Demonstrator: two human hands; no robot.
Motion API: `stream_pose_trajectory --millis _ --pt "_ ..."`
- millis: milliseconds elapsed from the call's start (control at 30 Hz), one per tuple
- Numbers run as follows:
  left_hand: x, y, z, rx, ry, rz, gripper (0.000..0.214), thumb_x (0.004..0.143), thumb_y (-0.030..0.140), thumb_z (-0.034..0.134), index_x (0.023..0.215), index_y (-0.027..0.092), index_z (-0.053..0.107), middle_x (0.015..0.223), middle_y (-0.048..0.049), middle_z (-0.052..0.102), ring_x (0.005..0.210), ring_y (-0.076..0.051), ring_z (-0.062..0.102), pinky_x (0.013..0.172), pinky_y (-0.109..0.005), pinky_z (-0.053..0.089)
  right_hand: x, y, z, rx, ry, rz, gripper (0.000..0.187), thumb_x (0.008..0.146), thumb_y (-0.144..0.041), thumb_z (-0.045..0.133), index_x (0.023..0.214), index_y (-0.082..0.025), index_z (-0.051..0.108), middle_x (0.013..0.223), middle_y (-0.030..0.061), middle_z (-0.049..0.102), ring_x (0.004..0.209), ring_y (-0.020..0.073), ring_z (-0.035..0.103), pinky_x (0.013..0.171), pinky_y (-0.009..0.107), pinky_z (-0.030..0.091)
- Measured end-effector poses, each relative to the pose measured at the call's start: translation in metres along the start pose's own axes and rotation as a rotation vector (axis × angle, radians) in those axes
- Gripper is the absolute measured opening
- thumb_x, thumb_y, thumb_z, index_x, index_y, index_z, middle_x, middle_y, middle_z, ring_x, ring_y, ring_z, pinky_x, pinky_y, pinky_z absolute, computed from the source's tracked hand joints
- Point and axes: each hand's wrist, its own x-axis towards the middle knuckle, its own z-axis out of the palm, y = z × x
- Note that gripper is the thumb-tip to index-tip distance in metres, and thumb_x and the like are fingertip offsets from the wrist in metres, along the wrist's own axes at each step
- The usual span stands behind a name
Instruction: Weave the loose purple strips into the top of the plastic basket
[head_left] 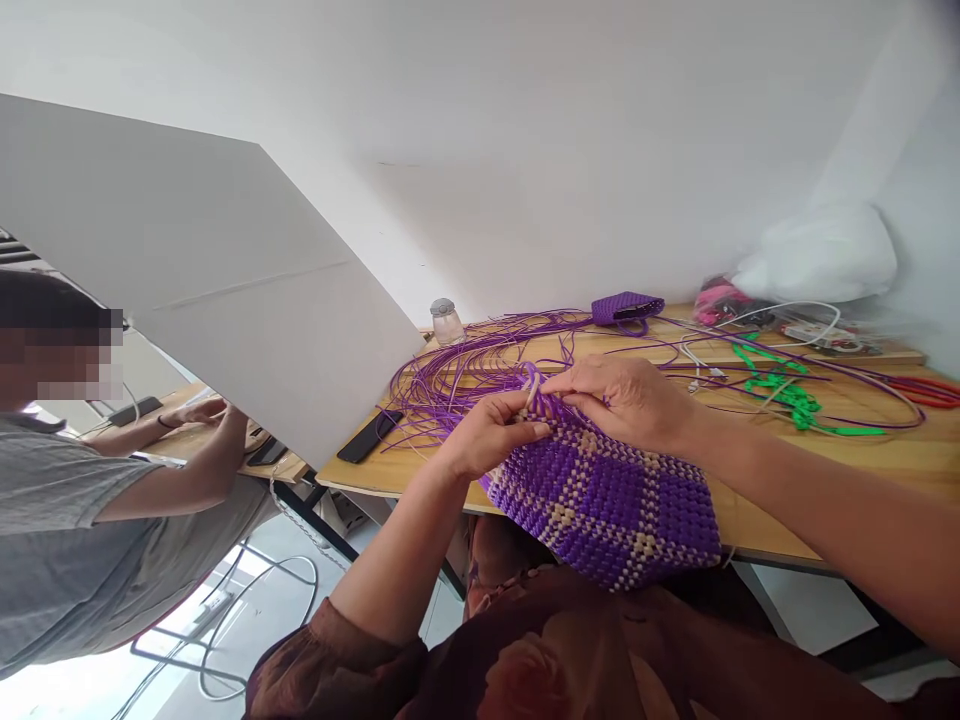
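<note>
A woven basket (611, 500) in purple and cream plastic cord lies tilted over the table's front edge, close to my body. My left hand (495, 435) grips its upper edge, thumb on the weave. Beside it, my right hand (619, 395) pinches purple and cream cord at the same edge; the fingertips of both hands nearly meet there. Exactly which strand each hand has is hard to make out. Long loose purple cords (442, 375) fan out from the basket's edge over the table behind my left hand.
A small purple woven piece (626, 308) and a lidded clear bottle (447, 322) stand at the back. A black phone-like slab (370, 436) lies left; green cord (795, 395), orange-handled tool (926, 390) and white plastic bag (825, 250) lie right. Past a white partition (225, 270) sits another person (112, 520).
</note>
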Motion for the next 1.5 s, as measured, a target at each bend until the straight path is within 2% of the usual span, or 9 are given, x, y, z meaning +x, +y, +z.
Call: stream_pose_trajectory --millis 367,533,767,1000,1100,1200,1300,1400,1500 --pt "-0.004 0.001 0.001 -0.007 -0.008 -0.003 0.022 0.075 0.030 0.080 0.090 0.015 0.074 0.084 -0.0024 0.069 0.076 -0.013 0.060 0.077 -0.028 0.046 0.006 0.006 0.010 -0.172 0.019 -0.131 0.024 0.095 -0.014 0.051 0.101 -0.018 0.074 0.095 0.0073 0.076 0.087 0.0192 0.069 0.082 0.032 0.053" --pt "-0.004 0.000 0.004 -0.025 0.033 -0.018 0.025 0.074 0.032 0.080 0.091 0.014 0.074 0.085 -0.0030 0.070 0.075 -0.014 0.060 0.075 -0.028 0.046 0.000 0.008 0.001 -0.478 0.057 -0.237 0.021 0.095 -0.015 0.051 0.095 -0.016 0.072 0.095 0.0090 0.073 0.090 0.0224 0.063 0.083 0.037 0.051" --pt "-0.003 -0.003 0.004 -0.010 0.087 -0.005 0.025 0.072 0.033 0.082 0.088 0.014 0.074 0.080 -0.0013 0.068 0.071 -0.012 0.058 0.072 -0.026 0.043 -0.014 0.004 -0.013 -0.496 0.115 -0.326 0.019 0.094 -0.013 0.054 0.099 -0.016 0.071 0.099 0.0103 0.073 0.093 0.0226 0.064 0.087 0.038 0.053" --pt "-0.003 -0.002 0.011 0.009 0.141 -0.013 0.027 0.070 0.033 0.081 0.088 0.015 0.075 0.082 -0.0024 0.070 0.071 -0.014 0.060 0.071 -0.027 0.045 -0.015 -0.003 -0.013 -0.447 0.200 -0.199 0.023 0.091 -0.016 0.058 0.106 -0.023 0.074 0.109 0.0093 0.075 0.105 0.0268 0.065 0.095 0.043 0.052" --pt "-0.003 -0.005 0.013 0.031 0.175 -0.008 0.027 0.071 0.034 0.081 0.089 0.015 0.075 0.080 -0.0021 0.070 0.069 -0.014 0.060 0.069 -0.027 0.045 -0.010 -0.014 -0.003 -0.377 0.144 -0.006 0.017 0.091 -0.019 0.056 0.089 -0.021 0.073 0.089 0.0084 0.075 0.084 0.0242 0.067 0.078 0.039 0.052" --pt "-0.005 -0.006 0.014 0.056 0.198 0.001 0.030 0.071 0.035 0.081 0.091 0.015 0.075 0.081 -0.0028 0.071 0.069 -0.015 0.061 0.070 -0.028 0.046 -0.005 -0.027 0.002 -0.109 0.031 0.347 0.020 0.091 -0.028 0.057 0.076 -0.021 0.067 0.064 0.0020 0.067 0.058 0.0170 0.060 0.055 0.032 0.045" --pt "-0.006 -0.005 0.015 0.091 0.191 0.025 0.033 0.071 0.039 0.082 0.092 0.015 0.075 0.081 -0.0033 0.071 0.069 -0.015 0.060 0.070 -0.028 0.046 -0.003 -0.033 0.000 0.289 -0.050 0.593 0.020 0.089 -0.037 0.062 0.077 -0.022 0.067 0.057 -0.0017 0.064 0.048 0.0130 0.058 0.047 0.026 0.045" --pt "-0.006 -0.004 0.015 0.117 0.179 0.053 0.036 0.070 0.041 0.082 0.092 0.014 0.075 0.078 -0.0025 0.069 0.068 -0.013 0.057 0.067 -0.026 0.043 -0.001 -0.035 0.001 0.546 -0.051 0.693 0.017 0.086 -0.038 0.066 0.088 -0.021 0.071 0.060 -0.0005 0.068 0.049 0.0136 0.063 0.047 0.025 0.052" --pt "-0.005 -0.004 0.015 0.132 0.197 0.064 0.037 0.066 0.042 0.085 0.087 0.013 0.075 0.074 -0.0012 0.066 0.067 -0.012 0.053 0.063 -0.024 0.039 -0.001 -0.037 0.008 0.595 0.007 0.675 0.016 0.085 -0.036 0.069 0.088 -0.021 0.074 0.062 0.0002 0.070 0.050 0.0134 0.063 0.047 0.025 0.052"
